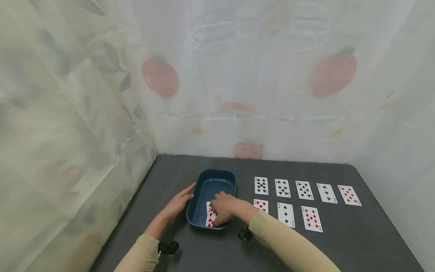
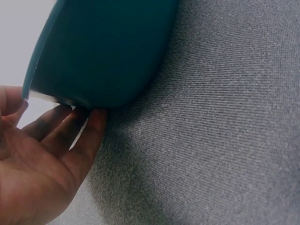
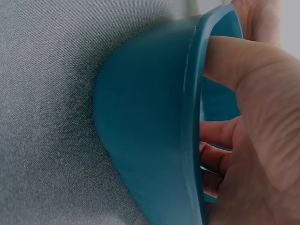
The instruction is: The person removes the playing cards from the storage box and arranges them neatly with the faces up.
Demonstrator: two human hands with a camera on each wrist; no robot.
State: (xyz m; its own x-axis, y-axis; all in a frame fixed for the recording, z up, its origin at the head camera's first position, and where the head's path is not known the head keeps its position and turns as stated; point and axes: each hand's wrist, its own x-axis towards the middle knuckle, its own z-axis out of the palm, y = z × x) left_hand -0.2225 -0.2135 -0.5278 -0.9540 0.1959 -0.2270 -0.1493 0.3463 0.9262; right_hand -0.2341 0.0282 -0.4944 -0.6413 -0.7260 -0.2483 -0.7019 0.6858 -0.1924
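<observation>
A dark blue rectangular tray (image 1: 212,176) stands on the table. My left hand (image 1: 178,202) rests against its left outer wall, fingers fairly straight; the left wrist view shows those fingertips touching the blue wall (image 2: 103,51). Over the near right rim reaches my right hand (image 1: 225,207), its fingers down inside the tray. Beneath and beside it lies a playing card with red hearts (image 1: 209,217), partly covered by the hand. From the right wrist, the thumb and fingers of the right hand (image 3: 262,122) stand apart inside the rim; their tips are hidden, so a grip cannot be confirmed.
Face-up playing cards lie in two rows right of the tray, among them a club card (image 1: 261,186), a spade card (image 1: 286,215) and a diamond card (image 1: 312,219). The right forearm passes close to a heart card (image 1: 261,204). Fruit-patterned curtains (image 1: 251,75) surround the dark table (image 1: 183,166).
</observation>
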